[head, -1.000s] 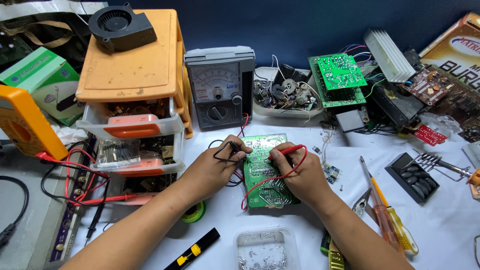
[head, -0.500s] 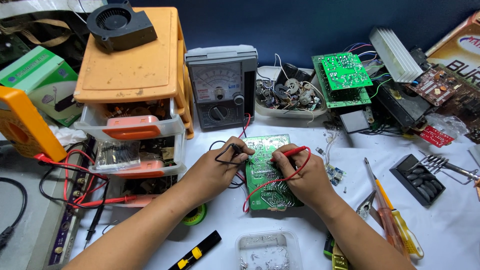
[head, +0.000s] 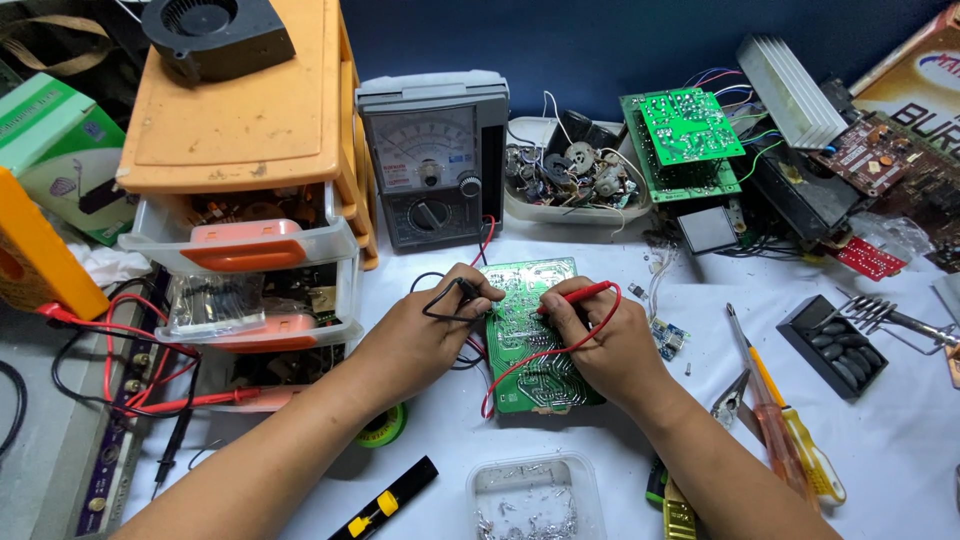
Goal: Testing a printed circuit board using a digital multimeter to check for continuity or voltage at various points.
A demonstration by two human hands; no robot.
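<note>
on a cluttered white workbench, a green circuit board (head: 535, 335) lies flat, solder side up, between two bare hands. left hand (head: 425, 335) pinches a black test probe (head: 468, 291) at the board's left edge; right hand (head: 605, 345) grips a red test probe (head: 575, 294), its tip on the board. behind stands a grey analog multimeter (head: 435, 155), beside an orange drawer unit (head: 245, 150).

Glossy green circuit board (head: 535, 340), matt plastic meter (head: 433, 160)

Electronics repair workbench, analog multimeter (head: 433, 160) against a blue wall, loose green circuit boards (head: 685, 135), orange parts drawers (head: 250, 190), screwdrivers (head: 790, 430), tub of salvaged components (head: 565, 175)
</note>
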